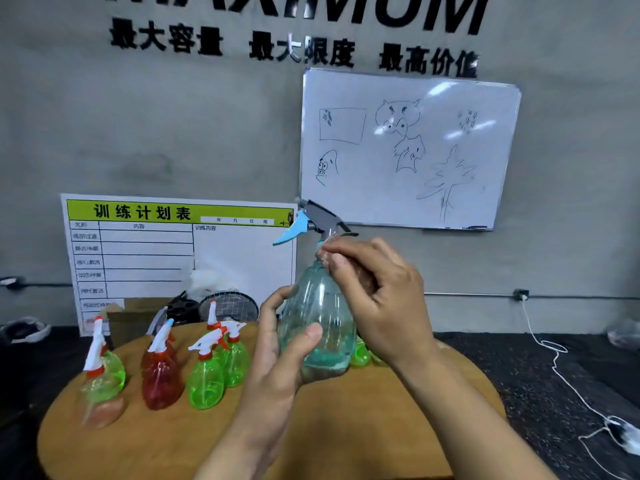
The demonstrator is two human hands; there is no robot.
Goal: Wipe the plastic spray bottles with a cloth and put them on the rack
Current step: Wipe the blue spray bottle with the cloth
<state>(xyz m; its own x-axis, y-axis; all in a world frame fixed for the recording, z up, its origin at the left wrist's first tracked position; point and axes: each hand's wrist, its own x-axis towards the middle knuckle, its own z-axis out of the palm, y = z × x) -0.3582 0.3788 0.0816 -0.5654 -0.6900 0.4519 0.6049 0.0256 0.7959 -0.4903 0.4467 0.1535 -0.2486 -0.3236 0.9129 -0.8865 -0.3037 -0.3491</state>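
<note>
The left hand [277, 344] curls its grip round the belly of the teal spray bottle [317, 317], steadying it above the table's [398, 407] middle, so the right hand [377, 292] can pinch a cloth [323, 252] against its neck

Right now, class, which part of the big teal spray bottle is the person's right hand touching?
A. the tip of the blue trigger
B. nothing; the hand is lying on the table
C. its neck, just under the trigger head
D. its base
C: the right hand pinches a bit of cloth against the neck of the teal spray bottle, while the left hand grips its lower body.
</note>
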